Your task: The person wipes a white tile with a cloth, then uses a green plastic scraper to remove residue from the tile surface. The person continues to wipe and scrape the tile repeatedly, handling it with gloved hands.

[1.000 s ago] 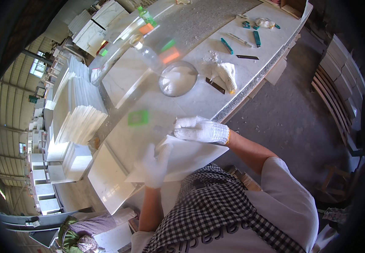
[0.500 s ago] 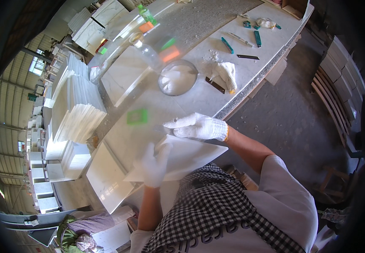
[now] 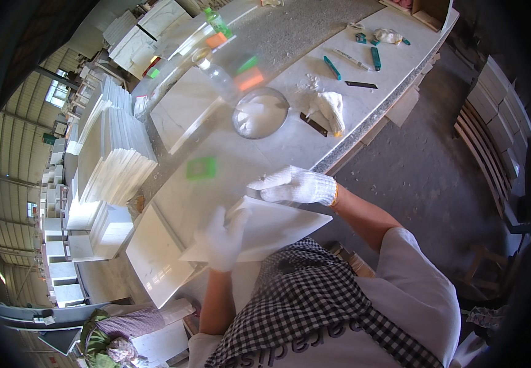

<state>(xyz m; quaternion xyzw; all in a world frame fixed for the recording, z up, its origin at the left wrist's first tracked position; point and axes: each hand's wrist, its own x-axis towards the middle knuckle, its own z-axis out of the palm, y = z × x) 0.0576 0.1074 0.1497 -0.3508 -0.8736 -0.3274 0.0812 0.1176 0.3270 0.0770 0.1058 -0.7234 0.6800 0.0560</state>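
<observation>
A white stone tile [image 3: 277,228] is held tilted in front of my chequered apron, one corner pointing right. My left hand [image 3: 223,236], in a white knitted glove, grips its left part; a hazy patch in the picture blurs the fingers. Just above the tile's upper edge is my right hand [image 3: 295,185], also gloved, fingers closed together and pointing left. Something small and dark may sit at its fingertips, too indistinct to name. Beyond both hands, a round metal bowl [image 3: 285,120] of white powder or paste stands on the stone-topped table [image 3: 228,153].
Another white slab [image 3: 155,251] lies at the left. A green block [image 3: 201,167], a clear bottle [image 3: 217,80] and an orange block [image 3: 250,79] stand behind. A crumpled glove [image 3: 328,110], a dark blade [image 3: 361,84] and a teal cutter [image 3: 376,58] lie near the table's right edge.
My right hand has shifted slightly to the right along the tile's upper edge. The left hand and the tile have stayed almost in place.
</observation>
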